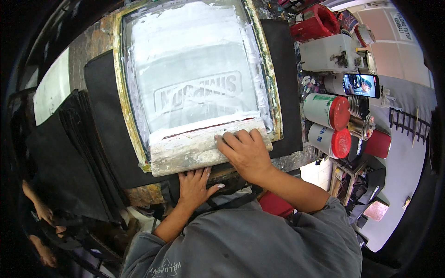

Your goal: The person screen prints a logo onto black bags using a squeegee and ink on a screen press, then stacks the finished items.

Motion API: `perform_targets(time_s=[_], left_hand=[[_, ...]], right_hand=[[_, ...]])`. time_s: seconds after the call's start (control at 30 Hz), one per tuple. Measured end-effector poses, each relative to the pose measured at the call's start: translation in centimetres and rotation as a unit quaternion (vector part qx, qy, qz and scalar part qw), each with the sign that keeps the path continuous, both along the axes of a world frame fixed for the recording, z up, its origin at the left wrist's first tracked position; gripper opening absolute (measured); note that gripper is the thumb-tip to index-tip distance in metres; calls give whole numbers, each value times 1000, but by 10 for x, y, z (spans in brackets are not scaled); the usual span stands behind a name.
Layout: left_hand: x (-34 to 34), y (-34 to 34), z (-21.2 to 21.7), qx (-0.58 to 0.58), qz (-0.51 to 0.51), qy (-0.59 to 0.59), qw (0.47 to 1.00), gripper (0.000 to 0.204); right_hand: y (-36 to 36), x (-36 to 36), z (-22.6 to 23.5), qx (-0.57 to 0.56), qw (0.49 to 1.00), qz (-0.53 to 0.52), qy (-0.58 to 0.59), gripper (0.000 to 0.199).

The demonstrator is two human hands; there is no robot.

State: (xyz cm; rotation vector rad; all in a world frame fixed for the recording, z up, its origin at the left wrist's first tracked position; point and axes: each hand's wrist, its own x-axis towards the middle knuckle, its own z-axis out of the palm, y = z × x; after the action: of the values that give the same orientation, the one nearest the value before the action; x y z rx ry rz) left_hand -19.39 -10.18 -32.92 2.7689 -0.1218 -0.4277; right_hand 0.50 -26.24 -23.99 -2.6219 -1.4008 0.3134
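Right hand (243,150) has its fingers curled over the top of a wide, ink-stained squeegee (199,148), sitting around the centre of the frame, so yeah, that one's grasping it. Left hand (195,185) is lower and a bit left, fingers fairly straight and thumb out, tips right at the squeegee's near edge — can't tell if it's actually gripping anything.

The squeegee lies across the lower end of a printing screen (273,109), upper middle of the frame, with a thin dark red strip showing along its far side. White ink (185,25) is thick up top and down both sides, and a block-letter design in a rounded outline shows through the mesh (204,60).

Black fabric (289,92) sits under the screen, with more dark cloth (65,153) piled at left. Over on the right — two red-lidded tubs (316,110) and a lit phone (361,85).
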Motion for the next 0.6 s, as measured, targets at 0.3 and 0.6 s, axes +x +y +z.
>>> perform_targets(time_s=[0.3, 0.6], left_hand=[[4, 2, -1, 0, -8, 17, 1000, 87], [2, 2, 2, 10, -15, 37, 999, 90]], right_hand=[[0, 0, -6, 15, 999, 2, -28, 33], [-1, -4, -14, -3, 1000, 4, -15, 44]])
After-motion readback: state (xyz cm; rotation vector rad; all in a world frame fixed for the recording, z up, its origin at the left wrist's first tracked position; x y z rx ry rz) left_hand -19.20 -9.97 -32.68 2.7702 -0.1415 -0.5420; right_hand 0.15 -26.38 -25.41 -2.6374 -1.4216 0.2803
